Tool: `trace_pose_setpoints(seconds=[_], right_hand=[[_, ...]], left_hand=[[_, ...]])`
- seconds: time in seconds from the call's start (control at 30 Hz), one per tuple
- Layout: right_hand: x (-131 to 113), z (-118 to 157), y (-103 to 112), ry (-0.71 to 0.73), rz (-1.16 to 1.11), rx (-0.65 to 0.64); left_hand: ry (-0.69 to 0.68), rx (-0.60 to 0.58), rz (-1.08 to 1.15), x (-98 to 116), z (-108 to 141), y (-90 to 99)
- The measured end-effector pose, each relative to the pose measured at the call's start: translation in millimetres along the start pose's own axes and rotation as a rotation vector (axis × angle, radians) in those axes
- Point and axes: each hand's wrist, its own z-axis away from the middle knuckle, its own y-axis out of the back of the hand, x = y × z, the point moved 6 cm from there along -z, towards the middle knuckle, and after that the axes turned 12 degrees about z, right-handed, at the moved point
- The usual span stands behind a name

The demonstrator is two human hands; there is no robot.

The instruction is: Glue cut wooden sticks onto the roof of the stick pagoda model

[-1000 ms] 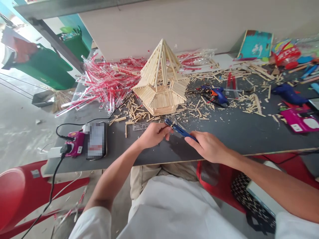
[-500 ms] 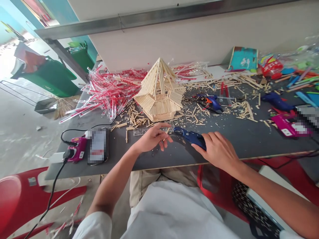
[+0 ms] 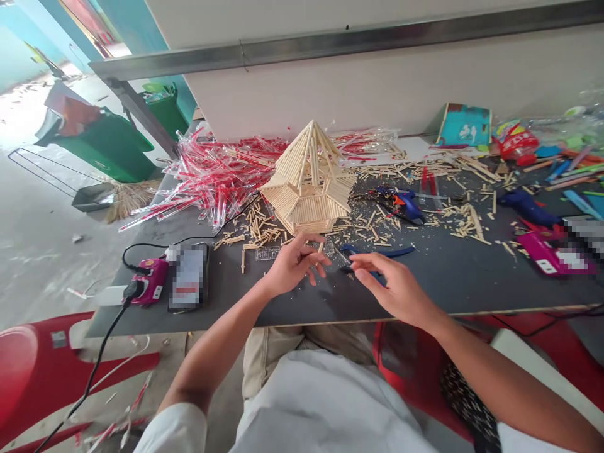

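Note:
A pagoda-like model of pale wooden sticks stands upright on the dark table. In front of it, my left hand pinches a short wooden stick between thumb and forefinger. Blue-handled pliers lie on the table, partly covered by my right hand. My right hand hovers over them, its fingers loosely apart and holding nothing. A clear ruler lies beside my left hand.
Red-and-clear plastic wrappers pile up at the back left. Stick pieces litter the table. A phone and a purple power block sit left; a blue glue gun lies right of the model.
My right hand has let go of the blue pliers, which now lie on the table. It has moved slightly left. The view has shifted a little.

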Motion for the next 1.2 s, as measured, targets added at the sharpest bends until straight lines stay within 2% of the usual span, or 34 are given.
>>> trace_pose_setpoints(seconds=[0.07,0.1,0.2,0.33,0.5,0.67,0.77,0.87,0.93,0.97,1.03,1.1,1.13,1.2], right_hand=[[-17,-13,-14,-0.055,-0.336,-0.116],[-23,-21,-20,-0.072,-0.426,-0.132],[-30,-45,-35,-0.08,-0.534,-0.131],[-29,-66,-39,-0.054,-0.56,-0.14],[-27,-75,-24,-0.041,-0.539,-0.205],[-32,-82,-18,0.004,-0.548,-0.263],[-42,-86,-17,0.027,-0.6,-0.271],[-56,-89,-7,0.074,-0.556,-0.276],[-61,-92,10,0.133,-0.424,-0.188],[-60,-95,22,0.172,-0.315,-0.093],[-53,-100,50,0.24,-0.074,0.186],[-33,-104,71,0.249,0.038,0.415],[-20,-108,74,0.23,-0.001,0.453],[5,-118,69,0.209,-0.07,0.387]], left_hand=[[0.002,-0.027,-0.038,-3,1,-2.8],[-0.006,-0.036,-0.061,-4,2,-3.2],[-0.056,-0.032,-0.166,-4,3,-1.0],[-0.106,0.0,-0.302,1,4,2.7],[-0.136,-0.1,-0.596,17,6,-4.2],[-0.211,-0.089,-0.749,40,8,-6.4],[-0.225,-0.085,-0.82,55,10,-10.9],[-0.28,-0.071,-0.949,79,12,-16.2],[-0.329,-0.054,-0.995,99,9,-16.0],[-0.357,-0.016,-1.009,112,6,-12.6],[-0.434,0.103,-1.042,141,-2,-0.2],[-0.458,0.259,-1.07,167,-13,21.1],[-0.438,0.328,-1.073,177,-20,34.2],[-0.306,0.394,-1.083,185,-36,62.5]])
